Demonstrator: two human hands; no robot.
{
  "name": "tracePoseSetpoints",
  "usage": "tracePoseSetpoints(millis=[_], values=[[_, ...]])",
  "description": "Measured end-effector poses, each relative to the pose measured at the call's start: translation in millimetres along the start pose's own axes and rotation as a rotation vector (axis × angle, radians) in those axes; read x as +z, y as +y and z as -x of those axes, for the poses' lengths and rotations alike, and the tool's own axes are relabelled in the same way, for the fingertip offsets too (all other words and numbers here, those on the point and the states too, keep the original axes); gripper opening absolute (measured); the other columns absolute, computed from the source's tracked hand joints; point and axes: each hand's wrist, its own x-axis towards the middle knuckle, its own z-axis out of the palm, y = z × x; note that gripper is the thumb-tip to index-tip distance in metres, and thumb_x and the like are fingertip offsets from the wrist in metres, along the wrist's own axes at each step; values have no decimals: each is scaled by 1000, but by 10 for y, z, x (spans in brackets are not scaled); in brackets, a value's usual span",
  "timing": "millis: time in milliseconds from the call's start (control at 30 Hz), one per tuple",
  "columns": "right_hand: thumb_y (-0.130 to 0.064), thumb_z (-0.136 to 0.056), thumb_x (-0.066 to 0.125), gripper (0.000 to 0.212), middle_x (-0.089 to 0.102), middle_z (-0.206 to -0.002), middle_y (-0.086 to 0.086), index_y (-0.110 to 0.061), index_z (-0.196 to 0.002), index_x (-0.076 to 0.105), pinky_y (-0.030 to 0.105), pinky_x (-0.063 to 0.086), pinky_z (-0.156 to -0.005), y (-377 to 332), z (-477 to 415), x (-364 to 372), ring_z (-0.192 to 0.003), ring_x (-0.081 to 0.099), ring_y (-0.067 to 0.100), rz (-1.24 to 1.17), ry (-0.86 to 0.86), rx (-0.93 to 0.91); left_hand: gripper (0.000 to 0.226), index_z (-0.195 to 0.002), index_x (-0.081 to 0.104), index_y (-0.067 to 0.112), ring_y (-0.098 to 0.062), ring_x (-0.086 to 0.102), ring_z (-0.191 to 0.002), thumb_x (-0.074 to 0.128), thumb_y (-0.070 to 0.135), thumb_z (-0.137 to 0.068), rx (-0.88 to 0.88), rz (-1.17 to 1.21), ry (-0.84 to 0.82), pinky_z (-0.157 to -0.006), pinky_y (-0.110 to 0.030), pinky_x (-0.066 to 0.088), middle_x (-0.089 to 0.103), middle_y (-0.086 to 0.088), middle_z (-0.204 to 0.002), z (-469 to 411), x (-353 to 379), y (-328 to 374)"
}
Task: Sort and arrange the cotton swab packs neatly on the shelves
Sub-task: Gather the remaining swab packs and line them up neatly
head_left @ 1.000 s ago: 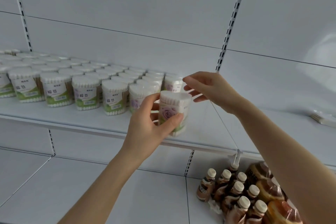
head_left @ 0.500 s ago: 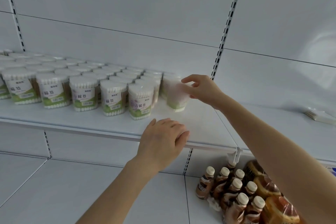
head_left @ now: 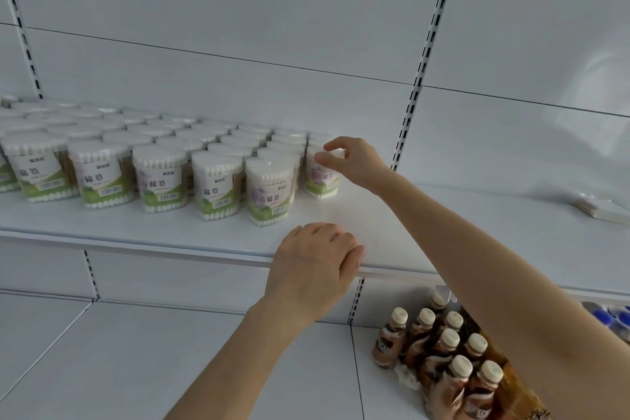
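Observation:
Several clear cotton swab packs (head_left: 160, 177) with green and white labels stand in rows on the white upper shelf (head_left: 443, 235). The pack at the right end of the rows (head_left: 320, 181) has a pink flower label and stands on the shelf. My right hand (head_left: 354, 160) pinches the top of that pack with thumb and fingers. My left hand (head_left: 313, 266) hovers at the shelf's front edge, fingers loosely curled and holding nothing. Another pink-labelled pack (head_left: 269, 194) stands at the right end of the front row.
A shrink-wrapped bundle of brown drink bottles (head_left: 446, 358) lies on the lower shelf at the right. A flat white stack of items (head_left: 603, 208) sits at the far right of the upper shelf. Slotted uprights (head_left: 422, 65) run up the back wall.
My left hand let go of the pink-labelled pack and dropped to the shelf edge. My right hand carried that pack back to the right end of the rows and set it down.

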Motion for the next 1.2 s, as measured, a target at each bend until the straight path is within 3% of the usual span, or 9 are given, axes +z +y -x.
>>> tracePoseSetpoints(millis=[200, 367, 467, 567, 800, 900, 1000, 1200], values=[[-39, -91, 54, 46, 51, -131, 4, -15, -130, 50, 21, 32, -89, -19, 65, -8, -123, 44, 18, 8, 18, -14, 38, -74, 67, 17, -21, 63, -71, 38, 33, -91, 17, -4, -3, -62, -32, 50, 66, 2, -77, -1, -9, 1], [-30, -95, 47, 32, 61, -119, 2, -10, -118, 58, 19, 35, -84, 187, 230, -240, -113, 53, 17, 74, 184, 54, 42, -72, 68, 13, -25, 65, -70, 36, 34, -89, 26, -9, -65, -62, -36, 53, 66, 0, -74, -26, -17, -1], [-25, -95, 47, 27, 65, -110, 4, -6, -105, 63, 21, 37, -79, 475, 410, -483, -107, 56, 21, 178, 188, 96, 42, -66, 66, 10, -25, 60, -55, 37, 35, -84, 18, -4, -67, -50, -32, 49, 63, -2, -65, -119, -41, 114], [-24, -94, 48, 26, 65, -108, 4, -5, -103, 63, 20, 34, -74, 784, 634, -813, -101, 56, 18, 208, 230, 177, 40, -67, 67, 10, -22, 59, -50, 40, 36, -80, 71, 25, -49, -44, -29, 45, 63, -1, -63, -286, 32, 449], [-25, -93, 49, 27, 64, -106, 6, -5, -105, 62, 22, 34, -73, 1747, 1165, -1912, -101, 57, 22, 301, 366, 334, 40, -75, 70, 11, -18, 62, -54, 42, 38, -83, 216, 203, -110, -45, -27, 47, 66, 0, -66, -692, 669, 1583], [-27, -92, 50, 27, 65, -104, 11, -6, -103, 63, 31, 44, -83, 2232, 1280, -2351, -100, 57, 28, 335, 408, 377, 28, -80, 72, 11, -17, 64, -56, 55, 34, -79, 225, 224, -151, -47, -24, 45, 68, 0, -69, -870, 968, 2014], [-27, -92, 50, 26, 65, -105, 10, -7, -102, 63, 27, 40, -79, 2834, 1368, -2880, -100, 57, 27, 361, 414, 390, 33, -82, 72, 11, -17, 64, -59, 50, 37, -82, 223, 210, -213, -48, -28, 49, 68, 0, -72, -1113, 1356, 2480], [-30, -92, 52, 33, 60, -110, 11, -8, -115, 59, 26, 37, -79, 3773, 1346, -3713, -107, 55, 28, 374, 371, 435, 40, -107, 67, 13, -21, 65, -87, 45, 42, -91, 145, 152, -249, -70, -33, 50, 68, -1, -98, -1519, 1906, 3177]])
